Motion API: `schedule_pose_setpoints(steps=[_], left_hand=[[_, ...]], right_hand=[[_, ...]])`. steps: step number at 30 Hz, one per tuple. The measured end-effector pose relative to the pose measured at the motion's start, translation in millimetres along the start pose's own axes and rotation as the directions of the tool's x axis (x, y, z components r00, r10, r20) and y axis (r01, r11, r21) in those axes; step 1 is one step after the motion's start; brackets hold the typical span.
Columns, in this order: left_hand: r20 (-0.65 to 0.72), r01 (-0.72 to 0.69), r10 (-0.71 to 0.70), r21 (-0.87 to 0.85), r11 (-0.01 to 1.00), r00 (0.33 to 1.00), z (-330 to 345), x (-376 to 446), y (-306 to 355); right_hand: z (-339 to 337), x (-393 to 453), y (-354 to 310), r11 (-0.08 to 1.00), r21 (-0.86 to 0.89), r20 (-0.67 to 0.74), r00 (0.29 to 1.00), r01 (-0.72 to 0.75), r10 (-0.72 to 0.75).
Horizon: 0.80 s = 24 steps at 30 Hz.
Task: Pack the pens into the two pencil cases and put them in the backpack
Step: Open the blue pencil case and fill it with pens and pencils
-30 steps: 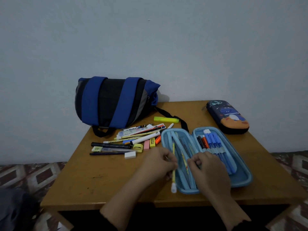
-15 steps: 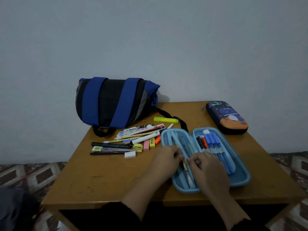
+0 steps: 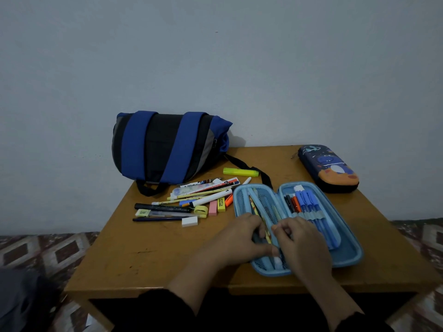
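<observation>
Your left hand (image 3: 242,238) and right hand (image 3: 299,240) both rest in the left half of the open light-blue hard-shell pencil case (image 3: 345,259), fingers curled around a yellow pencil (image 3: 254,208) in its mesh pocket. Left of the case lies the loose pen pile (image 3: 191,200); behind that pile, the blue-and-black fabric backpack (image 3: 167,147).

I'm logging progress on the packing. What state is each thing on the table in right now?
light blue pencil case: open flat, pens in both halves
dark pencil case: closed, lying apart
backpack: on its side; whether it is zipped cannot be seen
loose pens: unpacked, piled on the table
left hand: gripping a pen in the case
right hand: fingers curled at the case's mesh pocket
</observation>
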<state>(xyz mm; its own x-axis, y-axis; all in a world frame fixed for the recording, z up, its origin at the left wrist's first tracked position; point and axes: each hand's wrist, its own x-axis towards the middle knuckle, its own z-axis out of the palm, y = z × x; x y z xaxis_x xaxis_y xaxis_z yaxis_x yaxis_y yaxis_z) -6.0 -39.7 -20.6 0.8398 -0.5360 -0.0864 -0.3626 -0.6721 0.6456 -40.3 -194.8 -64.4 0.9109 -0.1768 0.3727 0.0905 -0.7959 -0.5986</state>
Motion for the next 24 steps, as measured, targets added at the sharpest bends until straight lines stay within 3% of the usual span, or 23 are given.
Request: schedule_pose_setpoints(steps=[9,17,24], left_hand=[[0.090,0.008,-0.013,0.054,0.999,0.996,0.5,-2.4,-1.1],[-0.011,-0.019,0.019,0.046,0.999,1.000,6.4,-3.7,-6.3],[0.006,-0.054,0.055,-0.034,0.998,0.998,5.1,-4.2,-11.8]], right_hand=[[0.6,-0.8,-0.4,1.000,-0.024,-0.029,0.999,0.013,-0.014],[-0.2,-1.4,-0.8,1.000,-0.013,-0.023,1.000,0.010,-0.010],[-0.3,-0.5,0.5,1.000,0.004,-0.021,1.000,0.011,-0.010]])
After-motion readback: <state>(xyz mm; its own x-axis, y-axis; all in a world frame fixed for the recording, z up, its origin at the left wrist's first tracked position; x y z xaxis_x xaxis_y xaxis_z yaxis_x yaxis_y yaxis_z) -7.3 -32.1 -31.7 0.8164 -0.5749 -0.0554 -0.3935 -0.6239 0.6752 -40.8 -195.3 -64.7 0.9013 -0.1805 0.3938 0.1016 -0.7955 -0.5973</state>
